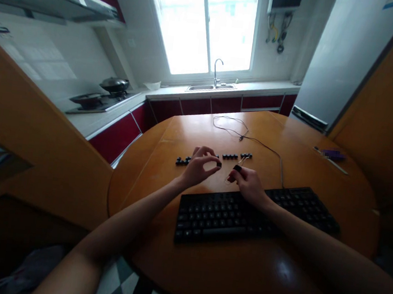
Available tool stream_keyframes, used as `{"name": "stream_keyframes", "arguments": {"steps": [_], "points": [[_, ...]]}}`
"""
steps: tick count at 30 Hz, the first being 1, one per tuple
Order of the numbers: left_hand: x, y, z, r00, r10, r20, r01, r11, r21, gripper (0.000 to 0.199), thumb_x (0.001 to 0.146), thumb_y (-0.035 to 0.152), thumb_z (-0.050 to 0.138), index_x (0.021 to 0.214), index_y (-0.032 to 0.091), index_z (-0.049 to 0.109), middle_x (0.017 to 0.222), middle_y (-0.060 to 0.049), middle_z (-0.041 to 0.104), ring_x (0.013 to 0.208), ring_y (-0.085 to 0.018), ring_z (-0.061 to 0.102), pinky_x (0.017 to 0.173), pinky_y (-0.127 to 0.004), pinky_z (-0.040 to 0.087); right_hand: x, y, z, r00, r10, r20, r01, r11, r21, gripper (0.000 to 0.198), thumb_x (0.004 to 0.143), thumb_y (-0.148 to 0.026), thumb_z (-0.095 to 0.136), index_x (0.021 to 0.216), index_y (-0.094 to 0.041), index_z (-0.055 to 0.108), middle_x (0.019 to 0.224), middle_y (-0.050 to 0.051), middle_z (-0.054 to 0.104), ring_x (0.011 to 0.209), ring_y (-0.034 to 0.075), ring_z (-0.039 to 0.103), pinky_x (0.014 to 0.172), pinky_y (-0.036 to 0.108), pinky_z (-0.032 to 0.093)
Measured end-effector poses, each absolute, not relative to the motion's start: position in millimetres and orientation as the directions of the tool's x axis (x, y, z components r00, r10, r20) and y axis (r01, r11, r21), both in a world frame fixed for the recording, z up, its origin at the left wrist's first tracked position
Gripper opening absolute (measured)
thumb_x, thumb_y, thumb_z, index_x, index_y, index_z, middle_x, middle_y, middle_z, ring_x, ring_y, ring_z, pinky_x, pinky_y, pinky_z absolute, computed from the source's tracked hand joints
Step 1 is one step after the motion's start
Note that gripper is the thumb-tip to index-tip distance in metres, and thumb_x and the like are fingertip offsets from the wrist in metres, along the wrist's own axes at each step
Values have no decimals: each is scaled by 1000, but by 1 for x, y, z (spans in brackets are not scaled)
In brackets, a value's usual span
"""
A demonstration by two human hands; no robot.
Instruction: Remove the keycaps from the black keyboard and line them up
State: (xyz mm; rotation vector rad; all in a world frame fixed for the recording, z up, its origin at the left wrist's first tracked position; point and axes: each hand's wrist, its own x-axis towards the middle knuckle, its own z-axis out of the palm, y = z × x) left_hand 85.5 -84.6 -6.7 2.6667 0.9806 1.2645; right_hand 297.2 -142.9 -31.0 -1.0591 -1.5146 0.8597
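Observation:
Above the back edge of a black keyboard [217, 214], my left hand [199, 167] pinches a small black keycap [219, 164] between thumb and index finger. My right hand [250, 185] is closed on a small black piece [238, 168], whose exact kind I cannot make out. Thin pale wires [245, 159] show on the far side of that hand, and a fine loop hangs under its fingers. Behind both hands lie rows of black keycaps [230, 156], partly hidden by my left hand. My right wrist and forearm cover part of the keyboard.
The keyboard's cable [269, 149] loops across the back of the round wooden table [155, 170]. A purple item [333, 154] and a thin pale strip [338, 167] lie at the right. Beyond stand a sink [211, 88], a stove with a pan [114, 84] and a fridge [350, 55].

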Motion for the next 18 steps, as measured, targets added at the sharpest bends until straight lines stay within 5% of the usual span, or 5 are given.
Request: {"name": "stream_keyframes", "arguments": {"steps": [6, 18], "points": [[66, -38, -28, 398, 755, 521, 793, -568, 218, 11, 81, 30, 79, 90, 26, 77, 118, -6, 61, 111, -28, 48, 95, -46, 37, 298, -141, -34, -55, 946, 320, 193, 325, -926, 32, 92, -41, 56, 76, -16, 67, 75, 10, 74, 70, 22, 68, 65, 32, 49], [56, -31, -42, 346, 824, 449, 837, -487, 248, 12, 80, 34, 78, 89, 26, 78, 126, -6, 58, 120, -30, 43, 96, -46, 34, 298, -143, -32, -71, 945, 320, 195, 327, -925, 33, 92, -41, 56, 75, -15, 68, 75, 10, 74, 72, 22, 69, 69, 33, 51]]}}
